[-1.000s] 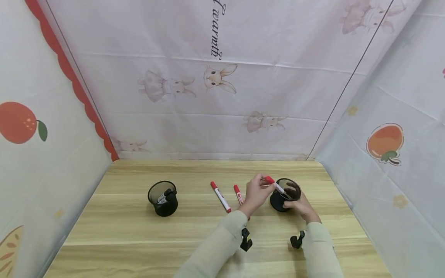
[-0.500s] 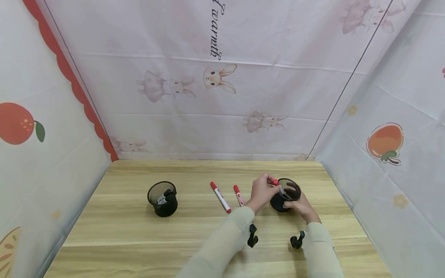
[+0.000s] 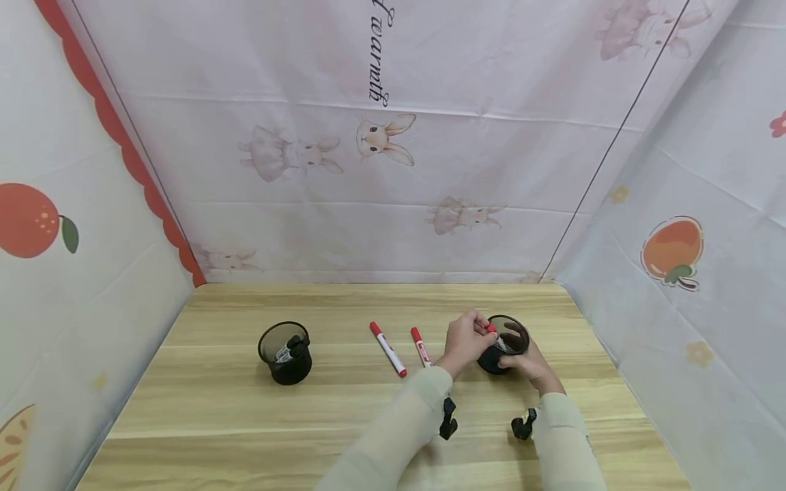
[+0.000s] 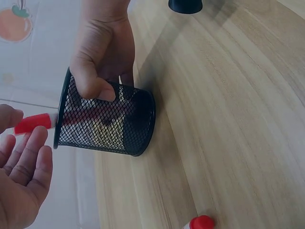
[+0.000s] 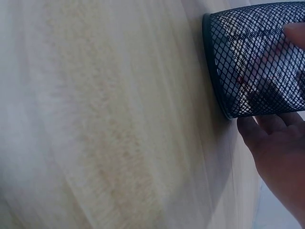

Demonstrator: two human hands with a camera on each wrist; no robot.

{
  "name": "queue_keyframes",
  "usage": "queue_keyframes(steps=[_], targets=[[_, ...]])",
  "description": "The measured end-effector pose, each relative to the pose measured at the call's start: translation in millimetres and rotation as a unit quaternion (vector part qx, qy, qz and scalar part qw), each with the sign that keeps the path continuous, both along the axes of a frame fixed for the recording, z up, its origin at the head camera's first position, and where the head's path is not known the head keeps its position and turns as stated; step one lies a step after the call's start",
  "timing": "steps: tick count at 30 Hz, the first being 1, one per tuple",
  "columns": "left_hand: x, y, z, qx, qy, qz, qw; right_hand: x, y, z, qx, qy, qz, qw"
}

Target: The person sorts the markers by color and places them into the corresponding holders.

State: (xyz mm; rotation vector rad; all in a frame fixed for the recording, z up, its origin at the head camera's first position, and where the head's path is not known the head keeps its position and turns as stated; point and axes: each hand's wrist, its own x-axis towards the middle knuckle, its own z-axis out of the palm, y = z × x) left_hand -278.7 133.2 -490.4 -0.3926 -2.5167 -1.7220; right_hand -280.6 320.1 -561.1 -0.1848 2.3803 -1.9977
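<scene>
My left hand (image 3: 464,339) pinches a red-capped whiteboard marker (image 4: 34,123) by its cap. Most of the marker's body is down inside a black mesh pen holder (image 3: 493,362) on the right of the table. Around the holder's side my right hand (image 3: 533,366) is wrapped, thumb in front; the right wrist view shows its fingers under the mesh wall (image 5: 257,62). Left of the hands lie two more red-capped markers, one whole marker (image 3: 388,349) and another marker (image 3: 420,344) partly hidden behind the left arm.
A second black mesh pen holder (image 3: 291,370) stands on the left of the wooden table (image 3: 233,423), with black-capped markers (image 3: 290,349) inside. Printed fabric walls (image 3: 331,239) enclose the table at the back and both sides.
My left hand has moved right and lowered the red-capped marker deeper into the pen holder. The right hand and holder stay nearly in place.
</scene>
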Motion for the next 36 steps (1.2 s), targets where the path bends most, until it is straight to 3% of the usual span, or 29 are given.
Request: queue_keyframes(steps=[8,12,15,20,26,30,33,36], targets=[[0.7,-3,-0.5,-0.01,0.001,0.0,1.0,7.5,-6,15.4,-0.016,-0.002,0.009,1.0],[1.6,-3,-1.3,-0.023,0.009,-0.001,0.9997,2.8,-1,5.5,-0.005,0.012,0.011,1.0],[5.2,-5,-1.4,-0.068,0.023,-0.01,0.9974,-1.6,4,-5.6,0.006,0.038,0.018,0.999],[12.5,-10,-2.8,-0.162,0.044,-0.024,0.9855,-1.2,5,-10.1,0.004,0.061,0.024,0.998],[15.2,-17,-7.6,-0.232,0.065,-0.02,0.9704,-0.6,3,-6.4,0.01,0.018,0.007,1.0],[13.2,-24,-13.5,-0.284,0.089,0.0,0.9546,-0.1,2,-4.0,0.002,0.003,-0.002,1.0],[9.9,-29,-20.8,-0.309,0.099,0.014,0.9457,0.7,1,-2.7,-0.004,-0.001,-0.003,1.0],[6.6,-34,-26.4,-0.317,0.098,0.015,0.9431,1.1,1,-2.1,-0.002,-0.002,-0.005,1.0]])
